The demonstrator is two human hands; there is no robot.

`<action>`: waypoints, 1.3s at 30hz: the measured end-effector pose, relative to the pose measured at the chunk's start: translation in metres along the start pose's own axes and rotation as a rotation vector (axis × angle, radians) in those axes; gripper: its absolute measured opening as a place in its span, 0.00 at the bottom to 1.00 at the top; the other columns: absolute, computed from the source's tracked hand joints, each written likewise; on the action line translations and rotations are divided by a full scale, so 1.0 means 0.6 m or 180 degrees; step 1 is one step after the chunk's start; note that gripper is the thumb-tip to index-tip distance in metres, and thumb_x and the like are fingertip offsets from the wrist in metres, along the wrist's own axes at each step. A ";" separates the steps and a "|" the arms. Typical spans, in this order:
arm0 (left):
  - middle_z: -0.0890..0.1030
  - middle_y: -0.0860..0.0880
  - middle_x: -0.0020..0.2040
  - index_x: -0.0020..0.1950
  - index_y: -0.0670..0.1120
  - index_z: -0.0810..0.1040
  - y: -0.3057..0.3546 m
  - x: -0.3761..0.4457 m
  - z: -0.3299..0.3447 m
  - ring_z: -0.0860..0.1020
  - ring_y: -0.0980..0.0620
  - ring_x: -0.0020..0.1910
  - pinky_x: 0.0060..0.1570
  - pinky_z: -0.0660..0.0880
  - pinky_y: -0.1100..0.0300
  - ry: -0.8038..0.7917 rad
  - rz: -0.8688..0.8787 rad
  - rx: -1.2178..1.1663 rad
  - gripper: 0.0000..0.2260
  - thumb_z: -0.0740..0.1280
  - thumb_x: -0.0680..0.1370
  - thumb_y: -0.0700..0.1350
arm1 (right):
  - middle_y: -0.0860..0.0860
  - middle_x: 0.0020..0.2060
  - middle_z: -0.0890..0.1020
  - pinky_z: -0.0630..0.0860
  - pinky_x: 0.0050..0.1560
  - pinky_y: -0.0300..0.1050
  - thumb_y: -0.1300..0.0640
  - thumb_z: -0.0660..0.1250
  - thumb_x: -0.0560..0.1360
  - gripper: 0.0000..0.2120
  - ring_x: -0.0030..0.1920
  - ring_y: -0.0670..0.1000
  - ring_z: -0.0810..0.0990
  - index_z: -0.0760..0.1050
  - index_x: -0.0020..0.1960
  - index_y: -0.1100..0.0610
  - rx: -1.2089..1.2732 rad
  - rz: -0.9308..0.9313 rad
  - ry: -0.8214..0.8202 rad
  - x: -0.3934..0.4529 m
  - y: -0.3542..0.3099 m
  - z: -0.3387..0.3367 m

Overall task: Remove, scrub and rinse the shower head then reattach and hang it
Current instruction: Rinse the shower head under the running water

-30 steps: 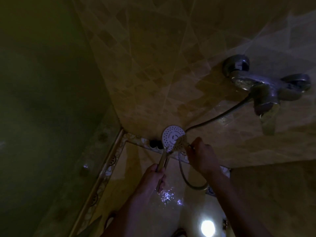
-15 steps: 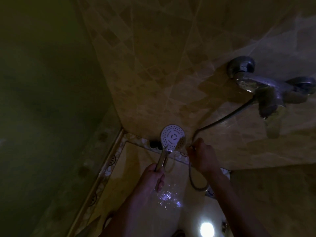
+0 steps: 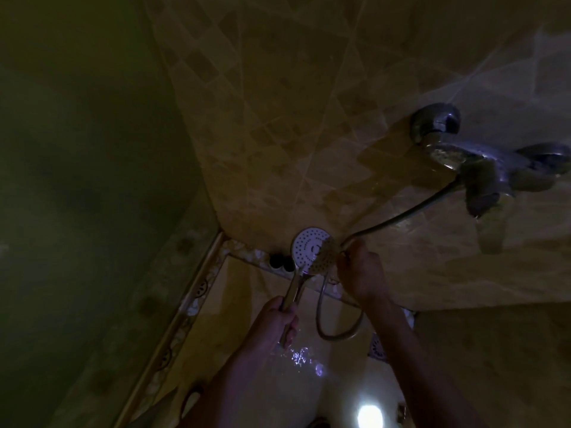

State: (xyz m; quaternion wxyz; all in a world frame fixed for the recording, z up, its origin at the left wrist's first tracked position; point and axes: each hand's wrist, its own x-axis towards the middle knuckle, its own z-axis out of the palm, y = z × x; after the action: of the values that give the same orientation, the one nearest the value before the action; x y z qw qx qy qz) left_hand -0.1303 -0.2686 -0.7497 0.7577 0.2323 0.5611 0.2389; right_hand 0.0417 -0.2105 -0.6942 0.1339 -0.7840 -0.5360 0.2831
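Head view looked down into a dim, tiled shower corner, where the left hand (image 3: 275, 322) was clenched around the chrome handle of the shower head (image 3: 306, 251), holding it upright with the white, dotted spray face turned toward the camera. The right hand (image 3: 361, 270) was closed on a small scrubber (image 3: 323, 257) (its material was too dark to make out) pressed against the right edge of the spray face. Half a second before, the scrubber covered only a sliver of that edge; now it overlapped more of the face's lower right, and the right hand sat slightly higher against the wall tiles (image 3: 278, 134). The hose (image 3: 336, 316) hung in a loop between the two forearms, and that loop had dropped lower and rounder than in the earlier frames, while its upper run still climbed to the wall-mounted mixer tap (image 3: 482, 168) at the right edge of the wall. The tap itself sat a little farther right in the picture than before, so the camera had shifted. Wet sparkle lay on the floor (image 3: 247, 288) just below the left hand, much as it had a second ago, and a bright round reflection (image 3: 369, 417) showed near the bottom edge of the floor.
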 end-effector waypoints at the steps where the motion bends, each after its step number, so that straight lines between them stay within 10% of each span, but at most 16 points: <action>1: 0.70 0.47 0.27 0.38 0.44 0.66 0.001 0.000 0.000 0.66 0.54 0.17 0.18 0.60 0.68 -0.0010 -0.0002 0.0014 0.10 0.58 0.80 0.36 | 0.69 0.47 0.81 0.65 0.39 0.47 0.59 0.64 0.77 0.12 0.50 0.68 0.79 0.68 0.55 0.65 -0.0011 0.0064 0.0008 -0.003 0.007 -0.003; 39: 0.70 0.47 0.28 0.38 0.43 0.66 0.002 -0.007 0.003 0.66 0.54 0.17 0.18 0.60 0.69 -0.0090 -0.0026 -0.0024 0.11 0.58 0.80 0.36 | 0.64 0.48 0.82 0.65 0.38 0.44 0.58 0.65 0.78 0.11 0.49 0.65 0.80 0.68 0.55 0.63 0.0217 0.0128 -0.0031 -0.058 0.002 0.029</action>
State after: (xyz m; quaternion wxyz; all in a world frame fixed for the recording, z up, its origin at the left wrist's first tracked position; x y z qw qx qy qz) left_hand -0.1295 -0.2705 -0.7454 0.7674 0.2305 0.5504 0.2345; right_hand 0.0231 -0.2448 -0.6985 0.1523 -0.7882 -0.5108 0.3076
